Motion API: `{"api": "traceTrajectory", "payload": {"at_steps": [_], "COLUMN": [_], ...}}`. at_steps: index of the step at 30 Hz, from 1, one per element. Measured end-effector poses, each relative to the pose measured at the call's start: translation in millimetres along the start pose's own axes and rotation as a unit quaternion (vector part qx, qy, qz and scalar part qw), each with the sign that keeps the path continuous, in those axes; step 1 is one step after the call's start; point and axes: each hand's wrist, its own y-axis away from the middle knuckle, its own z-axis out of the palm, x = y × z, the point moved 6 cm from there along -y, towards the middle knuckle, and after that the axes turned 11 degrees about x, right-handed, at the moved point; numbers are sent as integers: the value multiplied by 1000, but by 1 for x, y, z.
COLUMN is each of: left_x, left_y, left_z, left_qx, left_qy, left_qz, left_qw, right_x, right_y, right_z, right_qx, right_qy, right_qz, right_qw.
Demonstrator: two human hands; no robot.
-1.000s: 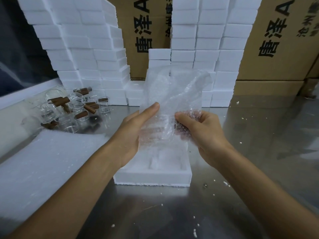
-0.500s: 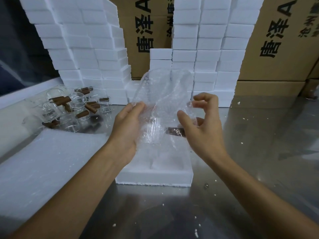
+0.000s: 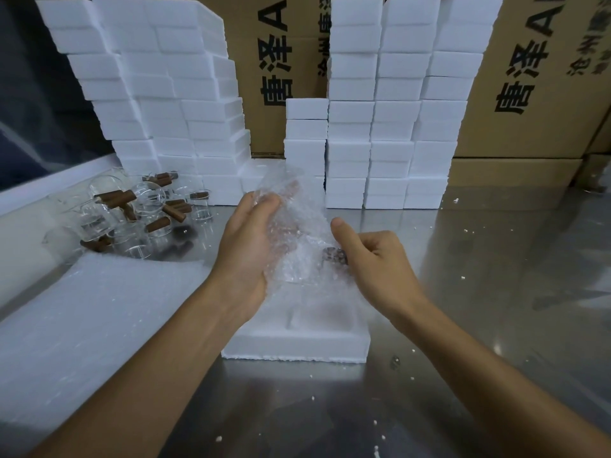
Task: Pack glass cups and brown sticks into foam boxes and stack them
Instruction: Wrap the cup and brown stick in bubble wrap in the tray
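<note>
Both hands are holding a bubble-wrap sheet point(image 3: 294, 233) just above the open foam box point(image 3: 297, 345) lying near the person on the desk point(image 3: 496, 292). The left hand point(image 3: 246, 256) is cupping the wrap's left side, fingers curled round it, a glass cup point(image 3: 291, 259) showing faintly inside. The right hand point(image 3: 377, 262) is pinching the right edge, thumb up, where a brown stick point(image 3: 334, 254) is lying crosswise, its long axis running left to right. The box's recess is sitting directly below the bundle, so the coming move looks like a straight lowering, both hands about equally near.
</note>
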Motion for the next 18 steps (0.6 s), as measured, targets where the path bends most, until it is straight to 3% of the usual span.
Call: {"api": "traceTrajectory", "payload": {"at_steps": [6, 9, 15, 18], "left_x": [4, 3, 9, 21], "left_y": [2, 3, 2, -4], "left_z": [4, 5, 8, -1], "left_qx": [-17, -30, -80, -41], "left_qy": [35, 37, 34, 52], "left_qz": [-1, -6, 16, 46], "left_qw": [999, 999, 996, 997], "right_x": [16, 19, 21, 18], "right_y": [1, 4, 1, -4], "right_z": [9, 13, 10, 1], "right_qx": [-18, -48, -4, 32], "right_qy": [-157, -149, -134, -147], "right_qz": [199, 243, 236, 199], "right_qw": [967, 957, 963, 968]}}
